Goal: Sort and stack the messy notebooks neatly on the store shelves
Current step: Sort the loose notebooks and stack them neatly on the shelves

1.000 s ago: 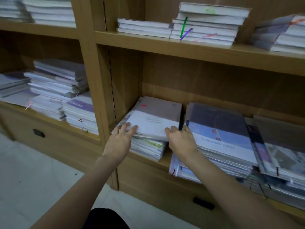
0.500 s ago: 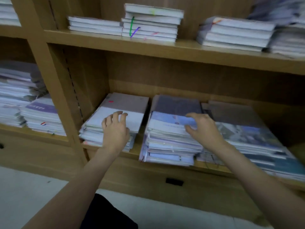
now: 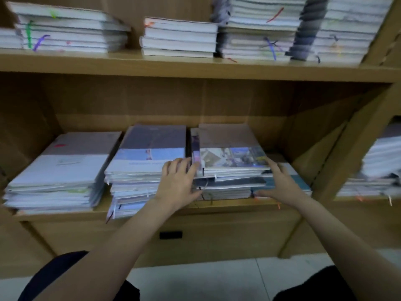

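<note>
Three notebook stacks lie on the middle shelf (image 3: 217,208). The right stack (image 3: 230,155) has a brown and photo-printed top cover and uneven edges below. My left hand (image 3: 179,181) presses against its left side, fingers reaching into the gap beside the middle stack (image 3: 149,153). My right hand (image 3: 280,181) rests with spread fingers on the stack's right front corner, over a teal cover (image 3: 297,181) that sticks out. The left stack (image 3: 65,164) has a grey and white cover and is untouched.
The upper shelf (image 3: 195,66) carries several stacks of white-edged notebooks with coloured ribbons. Another pile (image 3: 377,170) fills the compartment to the right, past a wooden divider (image 3: 338,148). A drawer front with a dark handle (image 3: 170,235) sits below the shelf. White floor tiles lie underneath.
The view swung right. My left hand left the grey-white stack and moved to the right stack's left side. My right hand shifted from the middle stack to the right stack's right corner.
</note>
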### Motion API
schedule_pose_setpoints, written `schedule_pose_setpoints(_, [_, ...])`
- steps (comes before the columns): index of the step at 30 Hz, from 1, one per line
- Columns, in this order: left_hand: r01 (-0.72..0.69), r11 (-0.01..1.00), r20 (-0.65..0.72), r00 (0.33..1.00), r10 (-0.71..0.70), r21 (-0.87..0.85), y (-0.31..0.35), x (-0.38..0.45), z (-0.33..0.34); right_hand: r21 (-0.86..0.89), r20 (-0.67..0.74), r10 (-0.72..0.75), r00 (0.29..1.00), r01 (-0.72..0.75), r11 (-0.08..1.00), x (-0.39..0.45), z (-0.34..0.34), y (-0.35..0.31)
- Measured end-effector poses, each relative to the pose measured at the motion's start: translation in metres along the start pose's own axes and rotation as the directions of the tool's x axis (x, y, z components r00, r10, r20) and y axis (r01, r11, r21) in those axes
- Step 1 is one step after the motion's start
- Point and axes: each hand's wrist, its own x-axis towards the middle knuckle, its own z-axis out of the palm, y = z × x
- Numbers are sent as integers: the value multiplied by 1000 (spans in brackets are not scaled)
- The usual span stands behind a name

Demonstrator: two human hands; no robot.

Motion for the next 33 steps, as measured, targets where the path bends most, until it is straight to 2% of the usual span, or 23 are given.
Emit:
schedule_pose_setpoints(2, [-21,997,128,992,11,71,13,8,1,-46,-54,-19,998,17,999,8,11,1])
schedule_pose_setpoints(4, [-40,982,201,980,2,183,23,14,2,-105,-121,-24,992,11,994,14,23,0])
schedule_pose_setpoints(7, [-35,967,178,984,-10,251,29,21,8,-177,-152,8,988,-35,984,21,24,-4])
schedule_pose_setpoints(10, [-20,963,114,993,-12,270,30,26,11,-182,-202,-36,979,-2,983,26,17,-4])
schedule_pose_setpoints(12, [-7,984,56,998,-3,179,25,30,6,-121,-321,-108,941,73,990,28,9,-6])
schedule_pose_setpoints(13, [10,996,-6,1000,-9,94,20,34,0,-34,-399,-134,907,131,991,28,4,-13])
schedule_pose_setpoints(15, [69,992,-103,991,-79,-104,8,48,-18,168,-548,-138,825,270,948,29,-8,-32])
schedule_pose_setpoints(17, [101,980,-194,972,-134,-169,-3,66,-40,293,-622,-107,776,357,887,29,-15,-53])
schedule_pose_setpoints(20, [107,992,-184,976,-117,-65,-10,77,-54,358,-617,-61,785,349,866,30,-19,-68])
schedule_pose_setpoints(23, [124,992,-210,971,-118,13,-7,70,-51,323,-616,-76,784,339,884,28,-17,-66])
schedule_pose_setpoints(25, [64,987,-316,949,-14,146,-1,59,-38,279,-620,-99,778,337,899,26,-13,-63])
schedule_pose_setpoints(27, [-79,966,-370,914,168,244,7,45,-22,197,-606,-139,783,317,928,25,-10,-57])
schedule_pose_setpoints(29, [-255,907,-311,879,362,336,11,28,-2,104,-544,-174,821,272,957,25,-8,-48])
schedule_pose_setpoints(30, [-317,875,-238,877,417,366,11,20,7,46,-491,-194,849,247,968,24,-7,-42])
schedule_pose_setpoints(33, [-387,827,-35,898,438,408,7,2,32,-154,-276,-250,928,214,965,18,2,-22])
